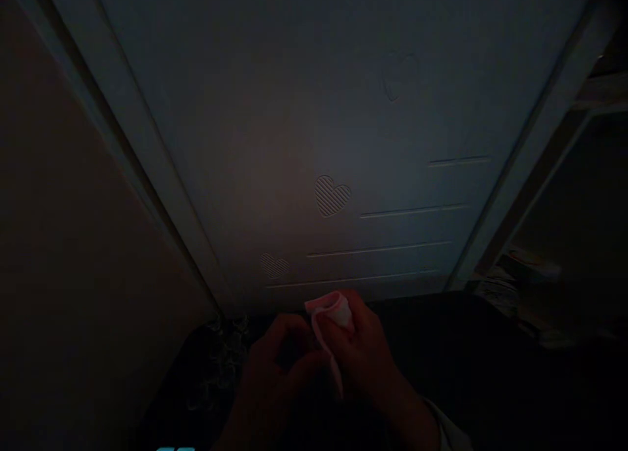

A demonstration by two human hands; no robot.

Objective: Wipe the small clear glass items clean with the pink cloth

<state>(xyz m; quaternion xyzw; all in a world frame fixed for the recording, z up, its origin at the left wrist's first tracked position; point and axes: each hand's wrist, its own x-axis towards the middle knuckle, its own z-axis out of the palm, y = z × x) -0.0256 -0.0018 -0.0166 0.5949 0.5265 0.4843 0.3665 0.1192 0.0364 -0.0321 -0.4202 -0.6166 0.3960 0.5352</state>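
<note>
In the dim light, my right hand (pixel 360 346) is closed around a small folded pink-and-white cloth (pixel 328 303). The cloth's top edge curls over, and a thin strip of it hangs down between my hands. My left hand (pixel 275 359) is on the left of the cloth, with fingers bent and thumb and fingertips drawn together at its left edge. Shadow hides most of the left fingertips. What kind of cloth item it is does not show.
A pale door panel (pixel 235 110) with embossed hearts and lines stands in front. Below it lies a dark surface (pixel 426 353) with light curled patterns at left. A plain wall (pixel 63 241) rises on the left; shelves with dim, unclear items (pixel 540 307) stand at right.
</note>
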